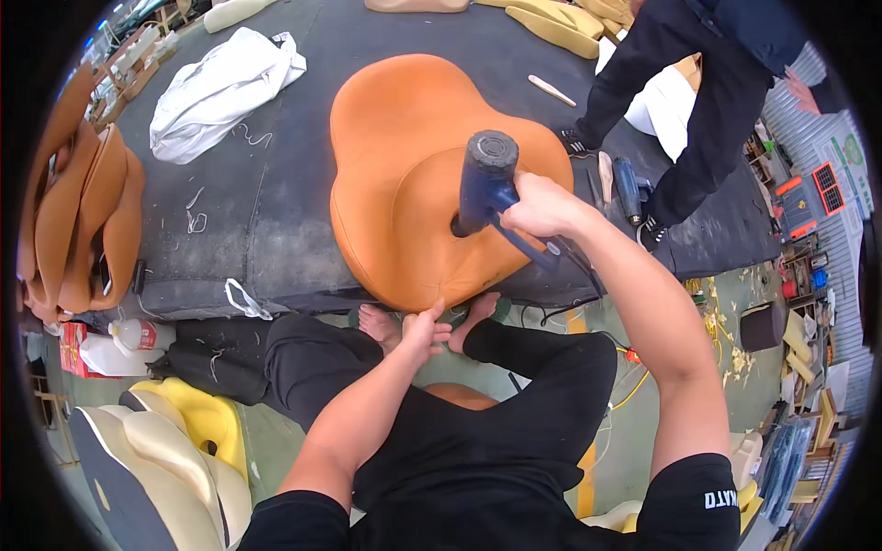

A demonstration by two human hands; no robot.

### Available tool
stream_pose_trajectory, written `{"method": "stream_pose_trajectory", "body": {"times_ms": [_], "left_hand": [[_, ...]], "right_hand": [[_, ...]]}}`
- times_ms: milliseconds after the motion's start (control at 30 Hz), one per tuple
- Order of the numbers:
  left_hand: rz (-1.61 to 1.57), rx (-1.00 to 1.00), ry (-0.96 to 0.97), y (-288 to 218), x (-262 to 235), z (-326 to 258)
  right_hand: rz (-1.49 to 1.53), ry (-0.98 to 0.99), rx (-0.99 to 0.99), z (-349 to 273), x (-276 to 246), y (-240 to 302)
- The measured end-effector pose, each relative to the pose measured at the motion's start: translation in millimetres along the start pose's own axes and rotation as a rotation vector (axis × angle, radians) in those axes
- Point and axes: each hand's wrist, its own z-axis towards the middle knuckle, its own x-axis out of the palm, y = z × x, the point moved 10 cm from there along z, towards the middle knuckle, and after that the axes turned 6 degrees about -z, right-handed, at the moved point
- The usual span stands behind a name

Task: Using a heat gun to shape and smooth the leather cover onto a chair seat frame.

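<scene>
An orange leather-covered seat [404, 119] with a rounded, lobed outline lies on the dark table in front of me. My right hand [542, 207] is wrapped round the handle of a dark blue heat gun [487, 179]. Its nozzle points down at the seat's dished middle, close to the leather; the exact gap is hard to judge. At the seat's near edge is my left hand [423, 332], fingers stretched and apart, with the thumb side against the leather rim. Nothing shows in that hand.
A co-worker's legs [634, 83] are on the dark table [266, 211] at right, near a second blue power tool [627, 188] and a wooden-handled tool [605, 174]. White cloth [220, 87] lies far left; brown covered pieces [92, 211] stand left. Foam pieces [165, 450] are lower left.
</scene>
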Motion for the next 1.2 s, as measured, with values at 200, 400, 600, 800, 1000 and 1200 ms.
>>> {"method": "stream_pose_trajectory", "body": {"times_ms": [200,400,600,800,1000,1200], "left_hand": [[0.391,0.332,-0.053,-18.4,-11.1,0.5],[0.739,0.823,-0.160,-71.9,15.9,-64.0],[1.153,1.022,-0.107,-98.3,52.0,-107.2],[1.603,1.326,0.042,-131.0,83.7,-113.5],[1.598,1.548,0.091,-203.1,119.0,-115.2],[1.433,1.530,0.104,-196.9,134.0,-113.5]], "right_hand": [[0.187,0.037,-0.049,-0.5,3.0,6.2],[0.176,0.059,-0.053,7.9,4.0,-12.5],[0.007,-0.262,-0.136,-9.2,-16.6,-14.5],[0.107,-0.351,-0.182,-45.9,-33.2,-42.4],[0.137,-0.438,-0.124,-62.5,-57.3,-73.2],[0.293,-0.420,-0.037,-75.2,-61.3,-99.2]]}}
